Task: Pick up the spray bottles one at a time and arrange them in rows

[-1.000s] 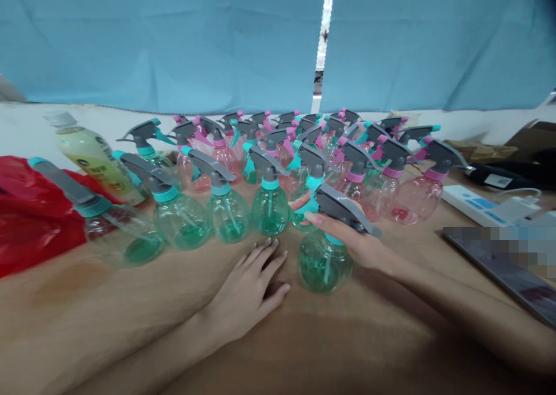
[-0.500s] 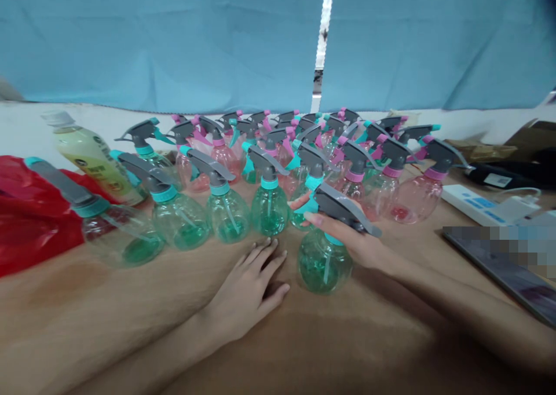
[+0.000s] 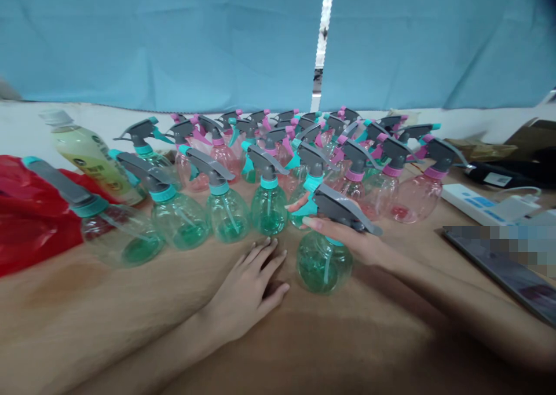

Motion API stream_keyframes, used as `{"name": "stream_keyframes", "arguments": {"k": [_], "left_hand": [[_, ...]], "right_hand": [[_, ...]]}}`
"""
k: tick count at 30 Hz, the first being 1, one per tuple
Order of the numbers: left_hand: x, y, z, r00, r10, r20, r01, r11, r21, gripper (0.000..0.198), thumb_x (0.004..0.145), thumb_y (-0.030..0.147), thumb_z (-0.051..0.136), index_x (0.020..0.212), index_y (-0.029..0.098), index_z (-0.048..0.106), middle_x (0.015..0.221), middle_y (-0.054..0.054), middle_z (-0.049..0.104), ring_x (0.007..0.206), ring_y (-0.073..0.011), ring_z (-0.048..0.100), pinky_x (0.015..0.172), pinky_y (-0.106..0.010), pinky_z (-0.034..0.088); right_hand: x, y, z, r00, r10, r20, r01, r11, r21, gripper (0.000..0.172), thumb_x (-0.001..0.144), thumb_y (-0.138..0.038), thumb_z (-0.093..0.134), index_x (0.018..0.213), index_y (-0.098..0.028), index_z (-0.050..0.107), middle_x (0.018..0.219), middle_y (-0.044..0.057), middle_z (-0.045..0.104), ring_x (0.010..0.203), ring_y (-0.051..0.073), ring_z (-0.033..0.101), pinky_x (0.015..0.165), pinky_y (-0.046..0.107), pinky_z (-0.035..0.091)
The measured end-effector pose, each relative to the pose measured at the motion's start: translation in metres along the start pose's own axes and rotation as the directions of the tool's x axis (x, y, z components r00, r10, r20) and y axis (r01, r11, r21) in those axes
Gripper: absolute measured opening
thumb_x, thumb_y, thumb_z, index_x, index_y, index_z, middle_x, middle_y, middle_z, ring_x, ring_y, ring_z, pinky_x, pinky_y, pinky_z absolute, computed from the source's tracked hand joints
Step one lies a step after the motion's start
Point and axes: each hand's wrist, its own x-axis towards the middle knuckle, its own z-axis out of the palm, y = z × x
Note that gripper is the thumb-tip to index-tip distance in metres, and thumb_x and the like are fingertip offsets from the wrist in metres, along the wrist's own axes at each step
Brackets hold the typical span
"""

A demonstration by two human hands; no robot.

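Note:
My right hand [image 3: 343,233] is closed round the neck of a green spray bottle [image 3: 324,267], which stands upright. The bottle has a grey spray head with a turquoise trigger and collar, and its nozzle end faces away to the left. My left hand [image 3: 247,285] lies flat on the wooden table [image 3: 174,308], fingers apart, to the left of that bottle and holding nothing. Just beyond my fingertips stands another green spray bottle [image 3: 269,209]. Other green spray bottles [image 3: 228,215] line up to its left.
Several pink spray bottles [image 3: 417,198] stand on the right and behind. At the left are a red plastic bag [image 3: 35,221] and a drink bottle [image 3: 91,157]. To the right lie a white power strip [image 3: 473,204] and a dark flat device [image 3: 495,273]. A blue cloth [image 3: 174,41] hangs behind.
The view has shifted very slightly. Both hands and the held spray bottle stay practically where they were.

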Motion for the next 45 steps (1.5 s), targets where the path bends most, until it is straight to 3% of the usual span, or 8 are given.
{"name": "stream_keyframes", "arguments": {"k": [12, 23, 31, 36, 45], "left_hand": [[0.0000, 0.0004, -0.0017, 1.000, 0.002, 0.009, -0.002, 1.000, 0.008, 0.049, 0.098, 0.043, 0.046, 0.140, 0.017, 0.043, 0.149, -0.012, 0.038, 0.137, -0.0284, 0.033, 0.109, -0.046, 0.033], [0.0007, 0.0009, -0.0016, 1.000, 0.004, -0.003, -0.004, 0.999, 0.041, 0.049, 0.097, 0.042, 0.047, 0.140, 0.017, 0.043, 0.149, -0.011, 0.040, 0.136, -0.0278, 0.036, 0.108, -0.046, 0.034], [0.0001, 0.0005, -0.0010, 1.000, -0.004, 0.006, 0.004, 1.000, 0.027, 0.050, 0.097, 0.042, 0.047, 0.140, 0.017, 0.043, 0.149, -0.012, 0.039, 0.137, -0.0283, 0.034, 0.109, -0.047, 0.033], [0.0000, 0.0000, -0.0002, 1.000, -0.002, 0.000, 0.002, 1.000, -0.003, 0.050, 0.096, 0.041, 0.048, 0.140, 0.016, 0.043, 0.149, -0.013, 0.038, 0.137, -0.0294, 0.034, 0.109, -0.047, 0.033], [0.0007, 0.0006, -0.0020, 1.000, 0.000, -0.013, 0.000, 1.000, -0.001, 0.048, 0.097, 0.042, 0.047, 0.139, 0.018, 0.045, 0.148, -0.012, 0.040, 0.135, -0.0296, 0.036, 0.107, -0.047, 0.035]], "right_hand": [[0.0022, -0.0059, -0.0024, 1.000, -0.028, -0.003, 0.028, 0.997, -0.071, 0.020, 0.087, -0.047, 0.058, 0.090, -0.027, 0.061, 0.075, -0.001, 0.056, 0.071, 0.016, 0.055, 0.067, 0.031, 0.046], [0.0017, -0.0051, -0.0036, 0.998, -0.050, -0.031, 0.046, 0.992, -0.113, 0.022, 0.086, -0.046, 0.058, 0.080, -0.025, 0.060, 0.074, -0.001, 0.058, 0.072, 0.016, 0.055, 0.064, 0.030, 0.045], [0.0008, -0.0047, -0.0032, 0.999, -0.028, -0.024, 0.025, 0.994, -0.102, 0.021, 0.087, -0.048, 0.057, 0.088, -0.027, 0.062, 0.076, -0.001, 0.057, 0.069, 0.015, 0.054, 0.067, 0.031, 0.046], [-0.0017, -0.0027, -0.0021, 1.000, 0.007, 0.004, -0.007, 1.000, -0.019, 0.024, 0.086, -0.045, 0.060, 0.105, -0.031, 0.059, 0.089, -0.001, 0.060, 0.072, 0.016, 0.055, 0.075, 0.033, 0.047], [-0.0016, -0.0033, -0.0015, 1.000, -0.004, -0.010, 0.004, 1.000, 0.020, 0.029, 0.085, -0.043, 0.061, 0.111, -0.031, 0.059, 0.100, 0.000, 0.063, 0.069, 0.015, 0.056, 0.074, 0.034, 0.048]]}}
